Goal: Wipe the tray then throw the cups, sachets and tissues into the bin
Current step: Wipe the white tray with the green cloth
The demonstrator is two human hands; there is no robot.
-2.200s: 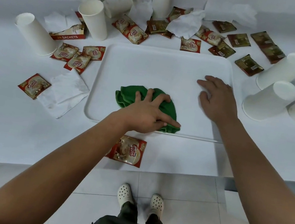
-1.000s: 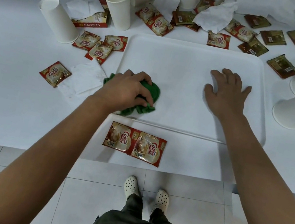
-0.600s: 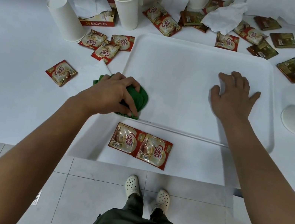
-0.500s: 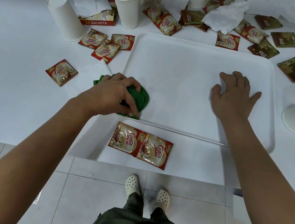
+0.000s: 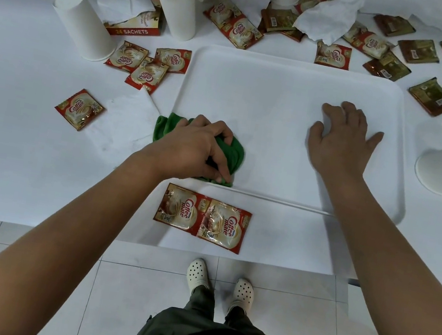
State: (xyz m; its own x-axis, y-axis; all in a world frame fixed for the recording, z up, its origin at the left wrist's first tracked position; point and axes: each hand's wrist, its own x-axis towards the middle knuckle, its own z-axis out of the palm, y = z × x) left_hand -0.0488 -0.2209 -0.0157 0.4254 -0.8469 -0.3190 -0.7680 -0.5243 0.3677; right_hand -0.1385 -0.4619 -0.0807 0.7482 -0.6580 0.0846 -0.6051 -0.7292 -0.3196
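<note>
**Cloth at the tray's near-left corner**

A green cloth point(image 5: 234, 152) is gripped by the left hand point(image 5: 193, 148) at the tray point(image 5: 285, 90)'s near-left corner; unwiped surface apparently lies rightward and farther. The right hand point(image 5: 341, 140) is pressed flat, fingers spread.

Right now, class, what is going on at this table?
A person is wiping a white tray. The left hand grips a green cloth at the tray's near left corner, while the right hand lies flat on the tray. Paper cups, sachets and tissues lie around it, not yet binned.
</note>
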